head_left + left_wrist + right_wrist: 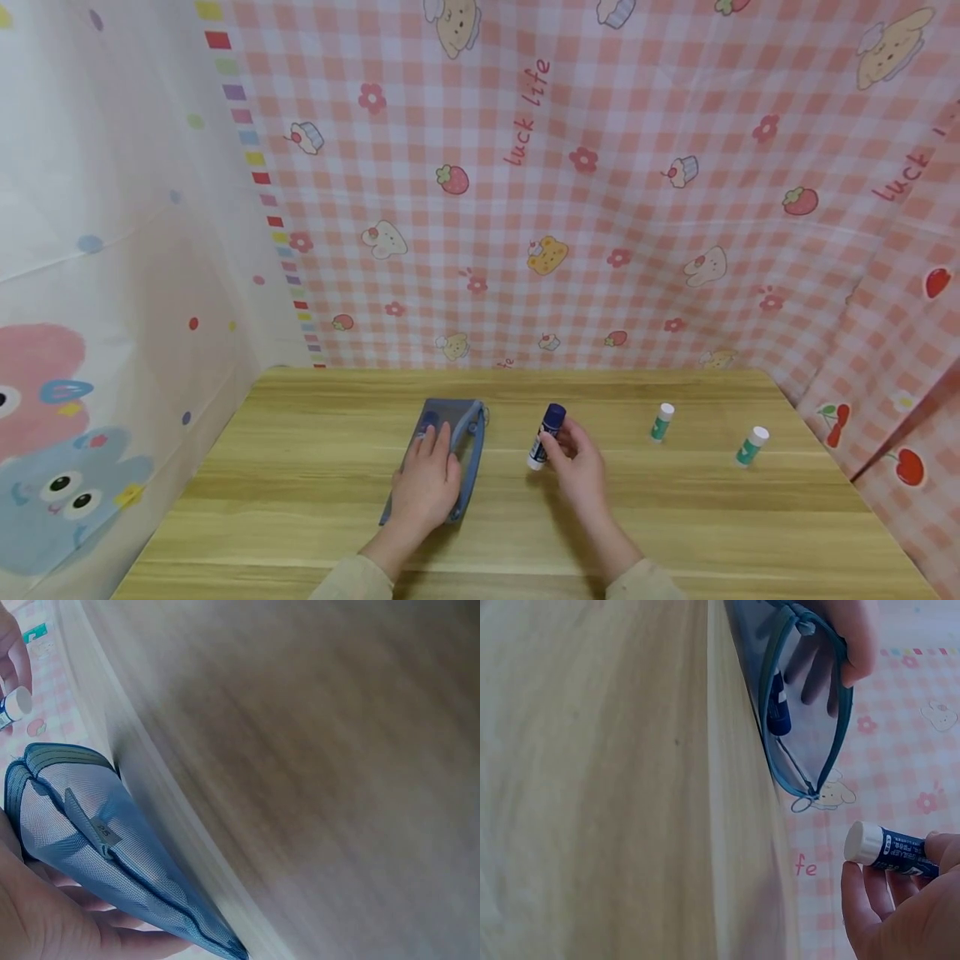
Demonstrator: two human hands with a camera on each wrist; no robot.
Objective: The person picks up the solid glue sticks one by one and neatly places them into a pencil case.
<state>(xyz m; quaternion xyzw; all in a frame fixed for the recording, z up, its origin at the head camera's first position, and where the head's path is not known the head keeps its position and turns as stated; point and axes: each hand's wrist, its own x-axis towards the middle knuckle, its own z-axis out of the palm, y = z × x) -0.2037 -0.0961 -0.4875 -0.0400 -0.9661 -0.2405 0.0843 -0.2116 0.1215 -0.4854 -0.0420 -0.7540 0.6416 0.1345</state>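
A blue mesh zip pouch [468, 475] lies on the table with its unzipped mouth gaping to the right. My left hand [427, 483] rests on its upper side, fingers fairly straight and thumb by the rim of the mouth. Inside the pouch, the right wrist view shows a dark blue glue stick [778, 712], seen partly through the mesh. To the right of the pouch, my right hand [581, 467] pinches another dark blue glue stick [550, 427] between thumb and fingers. Its white end [861, 842] points down and towards the pouch; the label is partly covered by the fingers.
Two small green sticks with white caps, one nearer [752, 447] and one farther [662, 423], stand on the right of the wooden table [300, 500]. A pink checked cloth [525, 208] hangs behind the table, and a white printed cloth [150, 250] hangs at the left.
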